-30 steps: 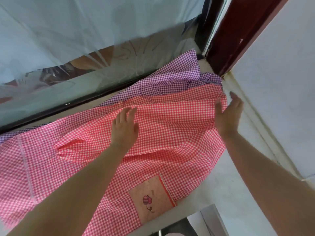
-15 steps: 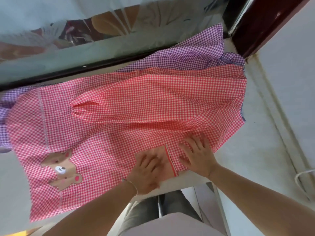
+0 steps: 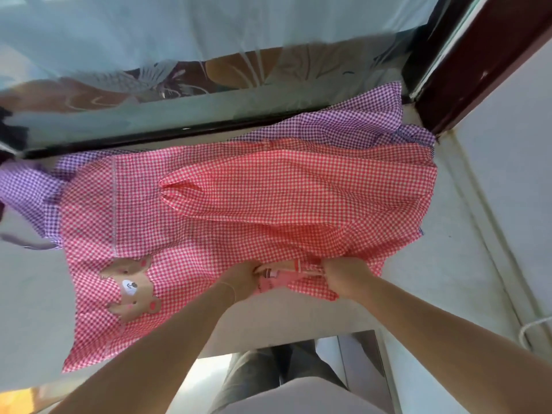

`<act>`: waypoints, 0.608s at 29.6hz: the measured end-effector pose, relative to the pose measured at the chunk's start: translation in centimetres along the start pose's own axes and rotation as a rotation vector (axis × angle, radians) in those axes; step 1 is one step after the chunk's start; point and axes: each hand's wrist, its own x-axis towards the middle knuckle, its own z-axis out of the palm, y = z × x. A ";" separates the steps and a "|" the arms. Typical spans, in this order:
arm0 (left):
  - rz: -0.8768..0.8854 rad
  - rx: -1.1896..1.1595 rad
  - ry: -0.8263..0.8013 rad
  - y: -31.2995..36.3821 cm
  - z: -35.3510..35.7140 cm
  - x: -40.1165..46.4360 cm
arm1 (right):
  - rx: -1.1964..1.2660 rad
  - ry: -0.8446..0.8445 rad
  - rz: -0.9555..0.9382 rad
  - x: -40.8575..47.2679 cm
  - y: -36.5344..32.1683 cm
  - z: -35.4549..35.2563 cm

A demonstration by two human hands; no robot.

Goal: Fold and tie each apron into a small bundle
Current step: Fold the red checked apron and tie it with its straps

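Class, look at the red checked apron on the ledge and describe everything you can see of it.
The red checked apron is thin red-and-white gingham cloth, lying spread but rumpled on a pale ledge, partly covering a purple checked apron. It bears a brown bear patch near its left part and a small pink pocket at the near edge. One flap is folded over its middle. The left hand and right hand pinch the near edge around the pocket.

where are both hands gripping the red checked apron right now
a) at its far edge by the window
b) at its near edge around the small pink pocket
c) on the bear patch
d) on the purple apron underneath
b: the left hand and right hand pinch the near edge of the red checked apron on either side of the small pink pocket, away from the bear patch and purple apron.
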 end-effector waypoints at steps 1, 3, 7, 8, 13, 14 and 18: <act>0.000 0.019 -0.079 -0.2 -1.3 0.1 | 0.012 -0.112 0.027 0.1 0.0 -1.6; 0.016 0.114 -0.223 -0.3 -3.8 -0.1 | 0.004 -0.323 0.047 0.3 0.4 -4.6; 0.024 0.207 -0.409 -0.5 -10.2 -0.7 | 0.009 -0.473 0.073 0.5 1.9 -10.8; 0.031 0.262 -0.396 -0.8 -12.2 -0.6 | 0.030 -0.440 0.084 0.5 2.4 -12.4; -0.033 0.279 -0.004 -2.6 -18.6 1.7 | 0.119 -0.080 0.268 1.8 4.9 -16.4; -0.055 0.201 0.134 -2.9 -19.4 2.5 | 0.121 0.018 0.311 2.5 5.2 -16.6; -0.084 0.195 0.436 -2.8 -20.5 5.3 | 0.058 0.427 0.425 4.5 6.2 -16.3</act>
